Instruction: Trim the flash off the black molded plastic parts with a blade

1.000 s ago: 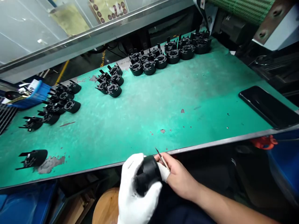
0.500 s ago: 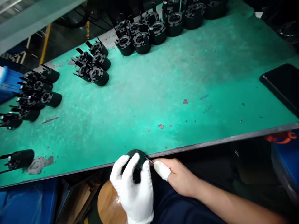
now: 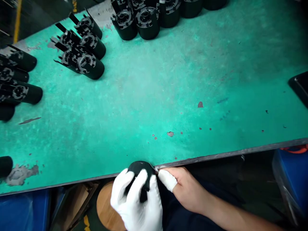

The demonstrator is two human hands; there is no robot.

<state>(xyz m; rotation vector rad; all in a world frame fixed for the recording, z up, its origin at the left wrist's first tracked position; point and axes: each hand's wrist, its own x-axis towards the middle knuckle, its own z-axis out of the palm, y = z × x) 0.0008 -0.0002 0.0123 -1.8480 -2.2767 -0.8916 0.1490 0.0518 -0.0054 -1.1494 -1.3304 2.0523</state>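
Note:
At the near edge of the green table, my left hand in a white glove curls its fingers round a black cylindrical housing. The smooth rounded end of this housing faces up, while the gloved fingers cover much of its side. My right hand, bare apart from a white cover on the thumb, pinches a thin metal blade. The blade's tip is against or very close to the right side of the housing; its handle is hidden in the fist.
Black housings with upright prongs stand in groups on the green table, including one housing left of centre and another at the back. A black flat object lies at the right. Below are a round wooden stool and blue bins.
The view has shifted closer, so the housings on the table appear farther left and higher. Both hands keep hold at the table edge; the blade has moved slightly along the housing's side.

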